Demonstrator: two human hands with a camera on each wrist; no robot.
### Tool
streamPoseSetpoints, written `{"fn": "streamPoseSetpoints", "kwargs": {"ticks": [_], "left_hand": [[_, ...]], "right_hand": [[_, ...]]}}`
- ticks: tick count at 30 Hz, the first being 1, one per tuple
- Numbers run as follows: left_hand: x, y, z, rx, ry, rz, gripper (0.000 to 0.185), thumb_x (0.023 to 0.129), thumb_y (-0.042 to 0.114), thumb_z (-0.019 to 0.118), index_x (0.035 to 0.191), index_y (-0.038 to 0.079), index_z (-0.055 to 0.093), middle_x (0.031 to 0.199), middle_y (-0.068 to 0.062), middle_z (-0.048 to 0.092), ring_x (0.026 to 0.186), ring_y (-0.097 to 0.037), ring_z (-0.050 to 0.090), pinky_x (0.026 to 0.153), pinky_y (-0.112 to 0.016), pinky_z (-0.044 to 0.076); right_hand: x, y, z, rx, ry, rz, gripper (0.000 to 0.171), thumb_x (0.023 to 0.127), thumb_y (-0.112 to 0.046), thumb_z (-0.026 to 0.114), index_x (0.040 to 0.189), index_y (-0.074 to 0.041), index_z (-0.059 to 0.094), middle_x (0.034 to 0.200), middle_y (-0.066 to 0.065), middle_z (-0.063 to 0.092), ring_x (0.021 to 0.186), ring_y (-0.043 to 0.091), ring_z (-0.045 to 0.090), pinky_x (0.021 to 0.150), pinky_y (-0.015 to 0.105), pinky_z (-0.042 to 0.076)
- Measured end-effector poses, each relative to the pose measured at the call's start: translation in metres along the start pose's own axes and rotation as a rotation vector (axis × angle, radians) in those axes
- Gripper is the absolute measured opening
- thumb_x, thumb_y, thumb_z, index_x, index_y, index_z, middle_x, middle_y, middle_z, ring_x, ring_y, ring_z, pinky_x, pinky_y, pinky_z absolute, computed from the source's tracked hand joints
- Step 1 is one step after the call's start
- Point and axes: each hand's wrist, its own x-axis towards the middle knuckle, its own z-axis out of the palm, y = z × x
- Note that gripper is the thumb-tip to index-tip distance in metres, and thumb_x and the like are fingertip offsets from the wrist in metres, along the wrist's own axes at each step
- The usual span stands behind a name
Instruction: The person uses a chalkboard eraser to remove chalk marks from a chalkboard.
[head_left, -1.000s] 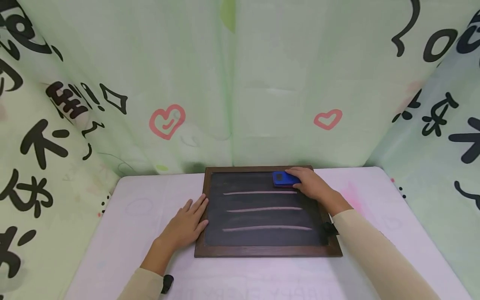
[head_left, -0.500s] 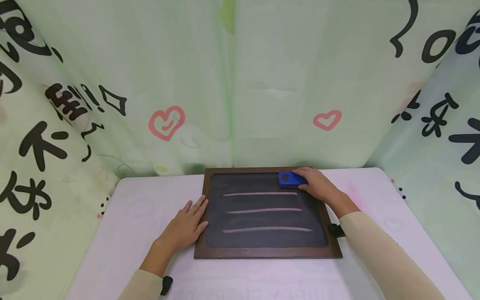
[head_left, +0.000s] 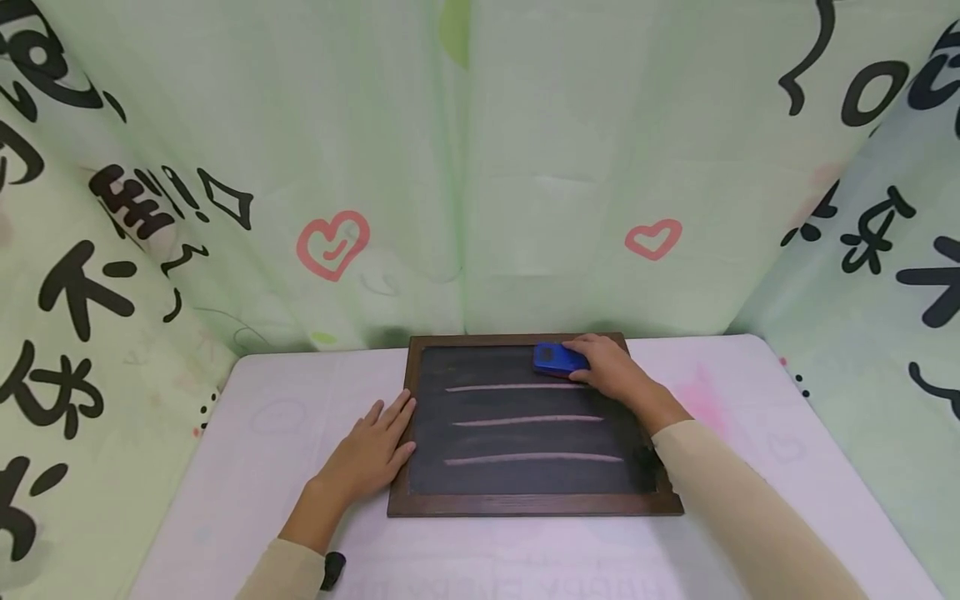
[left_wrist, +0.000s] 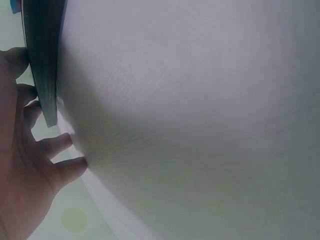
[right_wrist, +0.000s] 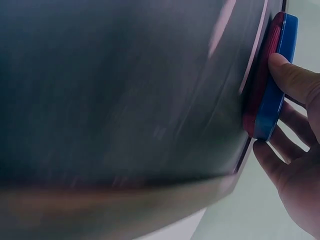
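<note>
A blue eraser [head_left: 558,358] is pinched by the curled right hand [head_left: 611,371] at the far right of a framed chalkboard [head_left: 534,423], above three chalk lines. The left hand [head_left: 372,446], fingers straight, is pressed against the near left frame. The board could be slid sideways if that bracing is relaxed, and chalk could be smeared.

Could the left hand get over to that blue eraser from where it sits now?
Probably yes. The left hand rests flat at the chalkboard's left edge, and only open board lies between it and the blue eraser. The right hand already grips the eraser, though.
</note>
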Motion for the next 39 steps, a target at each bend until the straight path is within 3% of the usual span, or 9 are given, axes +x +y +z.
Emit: {"fn": "streamPoseSetpoints", "kwargs": {"ticks": [7, 19, 39], "left_hand": [[0.000, -0.001, 0.002, 0.000, 0.003, -0.002, 0.065, 0.110, 0.039, 0.047, 0.165, 0.010, 0.027, 0.173, -0.007, 0.022, 0.152, -0.048, 0.031, 0.115, -0.068, 0.037], [0.000, -0.004, 0.005, -0.017, 0.035, 0.013, 0.064, 0.109, 0.040, 0.048, 0.164, 0.010, 0.031, 0.172, -0.007, 0.026, 0.151, -0.049, 0.033, 0.113, -0.069, 0.038], [-0.001, -0.001, -0.002, -0.021, -0.025, -0.011, 0.066, 0.110, 0.040, 0.046, 0.165, 0.012, 0.026, 0.173, -0.005, 0.020, 0.154, -0.047, 0.028, 0.116, -0.068, 0.035]], "right_hand": [[0.017, -0.024, 0.006, -0.020, -0.052, 0.024, 0.062, 0.094, -0.023, 0.078, 0.145, 0.003, 0.056, 0.143, 0.026, 0.059, 0.134, 0.044, 0.054, 0.113, 0.057, 0.044], [0.046, -0.070, 0.023, -0.088, -0.066, -0.012, 0.063, 0.097, -0.027, 0.075, 0.149, 0.000, 0.053, 0.143, 0.021, 0.060, 0.134, 0.040, 0.055, 0.115, 0.052, 0.045], [0.093, -0.156, 0.046, -0.098, -0.177, -0.011, 0.058, 0.101, -0.029, 0.069, 0.153, -0.009, 0.052, 0.153, 0.012, 0.053, 0.141, 0.036, 0.049, 0.119, 0.045, 0.041]]}}
